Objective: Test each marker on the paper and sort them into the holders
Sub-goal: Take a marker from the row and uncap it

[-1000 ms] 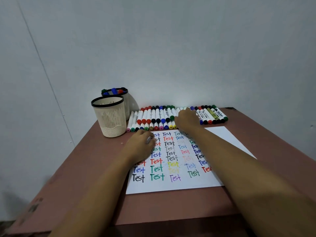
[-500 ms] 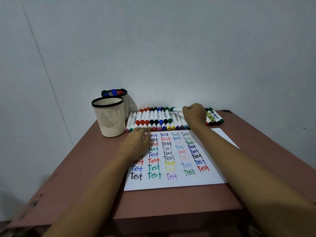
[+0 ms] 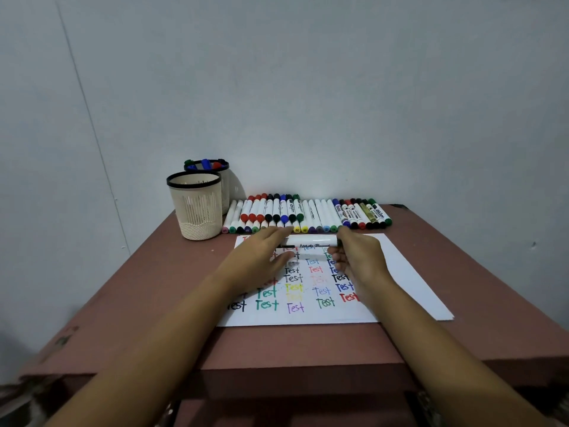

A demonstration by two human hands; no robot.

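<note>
Two hands, left (image 3: pixel 261 257) and right (image 3: pixel 361 260), grip one marker (image 3: pixel 311 241) beside two holders (image 3: pixel 197 211) (image 3: pixel 227 188).

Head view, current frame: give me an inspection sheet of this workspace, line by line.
Surface: reddish-brown table; the paper lies on it, covered in coloured "Test" words.
Job's things: row of markers along the far edge; one white marker held above the paper; front holder shows no markers; rear holder has several.
Clutter: nothing seen.
Hands: right hand grips the white marker's green end with curled fingers; left hand is at its other end, grip unclear.
Cables: nothing seen.
Surroundings: plain pale wall behind.
</note>
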